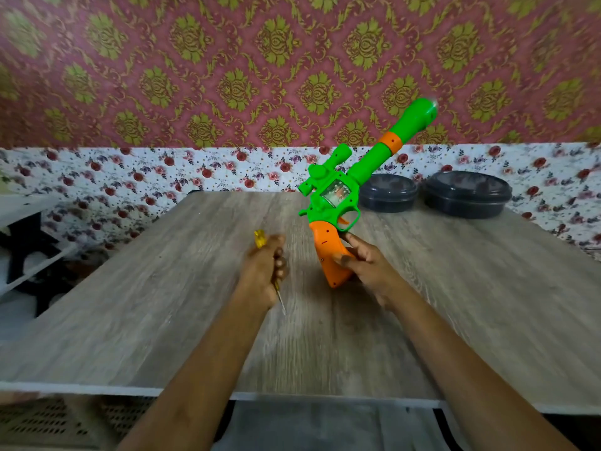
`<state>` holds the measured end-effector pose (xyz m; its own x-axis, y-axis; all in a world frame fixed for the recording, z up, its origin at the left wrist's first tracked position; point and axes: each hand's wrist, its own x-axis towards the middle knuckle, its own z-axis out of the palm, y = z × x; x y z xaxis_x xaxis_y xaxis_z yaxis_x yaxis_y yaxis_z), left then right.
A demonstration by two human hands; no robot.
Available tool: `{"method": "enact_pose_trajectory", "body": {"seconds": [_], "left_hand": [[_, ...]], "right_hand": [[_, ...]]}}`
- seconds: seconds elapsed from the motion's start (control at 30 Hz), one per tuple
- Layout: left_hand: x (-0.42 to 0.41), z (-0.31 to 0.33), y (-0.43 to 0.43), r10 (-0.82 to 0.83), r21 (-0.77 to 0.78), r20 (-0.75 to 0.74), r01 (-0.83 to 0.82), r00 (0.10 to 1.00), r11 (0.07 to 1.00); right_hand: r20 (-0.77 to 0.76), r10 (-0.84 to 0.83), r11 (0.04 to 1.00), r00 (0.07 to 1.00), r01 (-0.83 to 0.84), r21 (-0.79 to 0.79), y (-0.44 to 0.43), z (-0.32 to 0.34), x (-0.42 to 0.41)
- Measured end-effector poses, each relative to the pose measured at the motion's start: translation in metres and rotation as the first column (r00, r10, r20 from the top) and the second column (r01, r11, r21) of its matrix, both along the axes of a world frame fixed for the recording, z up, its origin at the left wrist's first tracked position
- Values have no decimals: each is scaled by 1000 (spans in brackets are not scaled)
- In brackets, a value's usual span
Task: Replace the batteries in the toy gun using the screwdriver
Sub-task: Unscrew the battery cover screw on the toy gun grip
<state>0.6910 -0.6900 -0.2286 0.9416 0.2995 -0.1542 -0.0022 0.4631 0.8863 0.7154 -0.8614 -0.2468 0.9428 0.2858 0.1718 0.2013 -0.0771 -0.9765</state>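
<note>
Over the wood-grain surface (130, 288), the left grip (263, 271) is clamped in a fist round the yellow-handled screwdriver (259, 239), its metal tip pointing down toward the person. Just to the right, the right grip (361, 265) is clamped on the orange handle of the toy gun (331, 196), whose green barrel tilts up and to the right. Behind it, at the back of the surface, two dark lidded containers (388, 193) sit side by side.

Wood-grain tabletop (162, 304); two dark lidded round containers (388, 193) (467, 194) side by side at its far right edge, floral wallpaper (130, 180) behind.
</note>
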Motion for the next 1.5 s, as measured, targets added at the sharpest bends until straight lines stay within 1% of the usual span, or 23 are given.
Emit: {"method": "enact_pose_trajectory", "body": {"seconds": [0.07,0.13,0.17,0.23,0.3,0.4,0.47,0.6,0.73,0.8,0.87,0.93,1.03,1.2,1.33,1.5], "left_hand": [[10,-3,-6,-116,3,-126,117,985,993],[18,-5,-14,-243,-28,-199,242,950,970],[21,-7,-16,-289,-42,-217,287,932,957],[26,-9,-17,-346,-93,-210,334,914,938],[30,-11,-16,-366,-136,-195,344,910,929],[33,-15,-13,-374,-178,-189,343,908,922],[33,-16,-11,-376,-197,-177,341,910,919],[31,-15,-11,-359,-230,-145,321,922,919],[28,-15,-12,-348,-286,-107,306,931,908],[27,-15,-12,-340,-294,-106,297,935,909],[25,-15,-12,-327,-302,-102,284,939,910],[22,-14,-13,-315,-323,-84,274,945,906],[20,-13,-13,-307,-387,-53,264,950,884],[18,-14,-13,-319,-315,-63,284,946,906],[19,-15,-14,-333,-327,-59,297,941,897],[15,-12,-17,-336,-293,-65,304,940,907]], "right_hand": [[59,-23,999,998,25,-40,6,6,3],[175,-77,988,982,99,-120,12,11,10],[232,-105,976,967,145,-164,14,12,15],[343,-132,937,930,229,-262,17,13,20],[444,-105,892,890,281,-353,19,7,25],[527,-67,799,847,361,-480,22,2,23],[576,-24,755,817,393,-525,23,2,19],[695,72,690,716,467,-553,27,5,13],[792,136,695,596,512,-505,28,6,9],[819,190,674,542,534,-510,28,7,6],[824,240,631,514,562,-534,27,8,5],[813,272,599,515,571,-562,27,10,3],[804,280,582,524,574,-577,28,11,2],[818,244,632,520,554,-541,26,7,1],[848,164,669,504,575,-471,29,12,-4],[831,211,673,514,540,-506,27,9,-1]]}}
